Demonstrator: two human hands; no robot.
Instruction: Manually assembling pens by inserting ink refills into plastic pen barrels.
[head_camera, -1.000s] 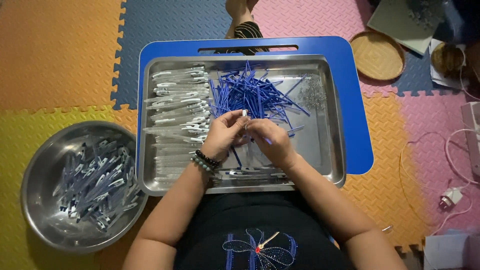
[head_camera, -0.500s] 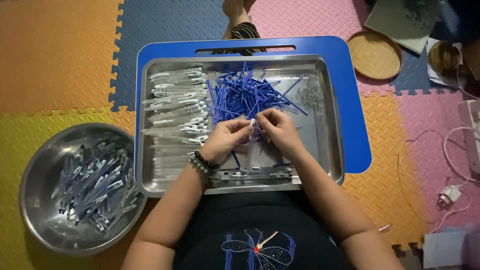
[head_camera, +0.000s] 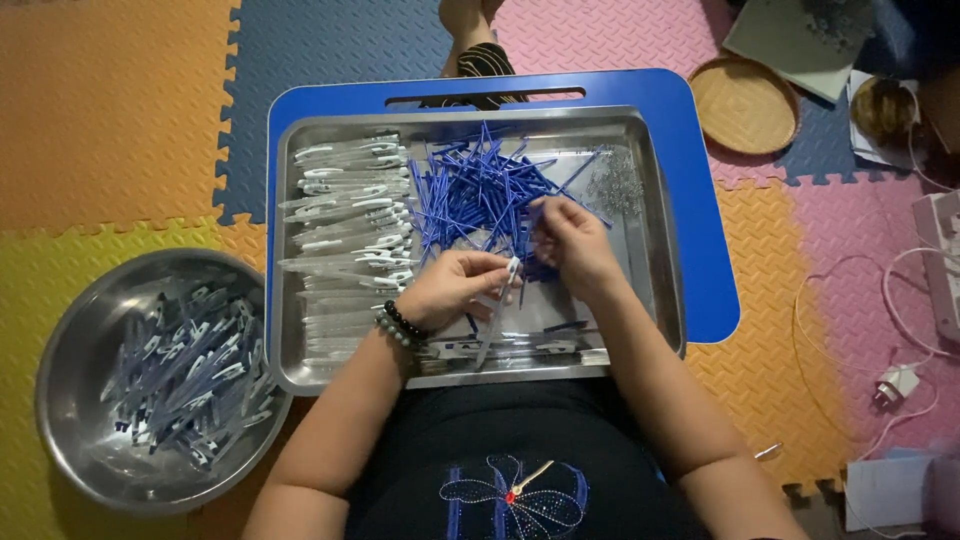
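Clear plastic barrel (head_camera: 497, 315), thin, light, slick, probably flexes: left hand (head_camera: 450, 290) pinches it near its white tip, over the steel tray (head_camera: 655, 250). Right hand (head_camera: 570, 245) closed on a blue stick (head_camera: 532, 225). Beyond: blue stick pile (head_camera: 480, 190); take sticks mid-length.

My floor (head_camera: 120, 110) is foam puzzle mats. On it my blue lap table (head_camera: 700, 200) bears the steel tray (head_camera: 655, 200); left of the table sits a steel bowl (head_camera: 70, 330), right of it a woven dish (head_camera: 745, 105).
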